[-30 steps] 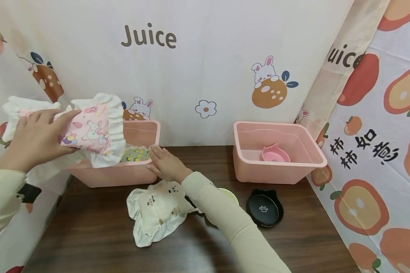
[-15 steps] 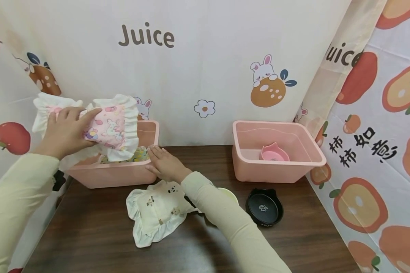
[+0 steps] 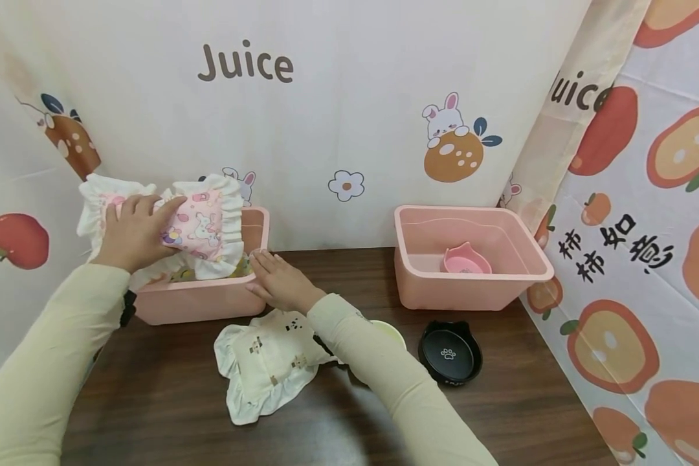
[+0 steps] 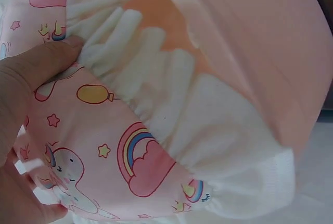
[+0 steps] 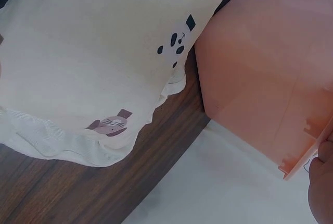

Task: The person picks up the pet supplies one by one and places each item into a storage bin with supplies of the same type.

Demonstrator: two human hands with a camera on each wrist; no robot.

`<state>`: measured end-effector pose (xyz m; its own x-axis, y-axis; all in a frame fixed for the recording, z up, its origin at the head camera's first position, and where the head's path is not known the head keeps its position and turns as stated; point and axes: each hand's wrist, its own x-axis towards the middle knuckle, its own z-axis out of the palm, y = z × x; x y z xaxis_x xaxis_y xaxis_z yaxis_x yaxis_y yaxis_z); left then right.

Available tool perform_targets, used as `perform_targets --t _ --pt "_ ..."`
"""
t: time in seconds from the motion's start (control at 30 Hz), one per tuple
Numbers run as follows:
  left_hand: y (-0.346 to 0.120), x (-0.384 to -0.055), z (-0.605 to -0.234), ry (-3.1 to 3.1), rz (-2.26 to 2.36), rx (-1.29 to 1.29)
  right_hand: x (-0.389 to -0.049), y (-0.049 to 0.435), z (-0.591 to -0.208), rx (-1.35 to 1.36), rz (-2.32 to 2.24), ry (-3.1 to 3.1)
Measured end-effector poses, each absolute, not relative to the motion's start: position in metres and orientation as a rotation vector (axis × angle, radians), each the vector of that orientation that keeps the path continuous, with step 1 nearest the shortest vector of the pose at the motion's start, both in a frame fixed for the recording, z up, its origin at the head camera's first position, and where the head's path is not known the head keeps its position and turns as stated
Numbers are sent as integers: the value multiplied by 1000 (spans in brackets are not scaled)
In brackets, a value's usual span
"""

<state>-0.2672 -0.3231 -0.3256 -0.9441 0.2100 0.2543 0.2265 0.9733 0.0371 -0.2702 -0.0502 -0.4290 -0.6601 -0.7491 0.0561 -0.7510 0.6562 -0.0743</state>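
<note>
My left hand point(image 3: 136, 236) grips a pink pillow point(image 3: 200, 226) with white ruffles and a rabbit print, bunched in the middle. It hangs over the left pink bin point(image 3: 204, 305); in the left wrist view, the thumb point(image 4: 52, 60) presses into the fabric and the ruffle point(image 4: 208, 130) overlaps the bin's rim. My right hand point(image 3: 282, 279) rests on that bin's right rim, fingers extended. A green-yellow patterned cloth point(image 3: 243, 266) shows inside the bin, mostly hidden by the pillow. Below lies a cream ruffled pillow point(image 3: 274, 362) with small animal faces.
The right pink bin point(image 3: 472, 294) holds a pink cat-eared bowl point(image 3: 466, 260). A black cat-eared bowl point(image 3: 450, 353) with a paw print sits in front of it. My right sleeve partly covers a pale yellow-green bowl point(image 3: 390, 333). Printed curtains stand behind the wooden table point(image 3: 169, 401).
My left hand has carried the pink pillow rightward, from beside the left bin to over it, lowering slightly at the end. My right hand stays on the rim.
</note>
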Motion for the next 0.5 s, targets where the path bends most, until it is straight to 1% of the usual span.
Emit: perform_targets --t 0.27,0.5 --pt "-328 -279 -346 -2872 -180 -281 -270 -50 -427 1291 135 -2836" --pt "-323 -283 -364 -2919 -170 -276 -270 -52 -431 1278 121 -2818"
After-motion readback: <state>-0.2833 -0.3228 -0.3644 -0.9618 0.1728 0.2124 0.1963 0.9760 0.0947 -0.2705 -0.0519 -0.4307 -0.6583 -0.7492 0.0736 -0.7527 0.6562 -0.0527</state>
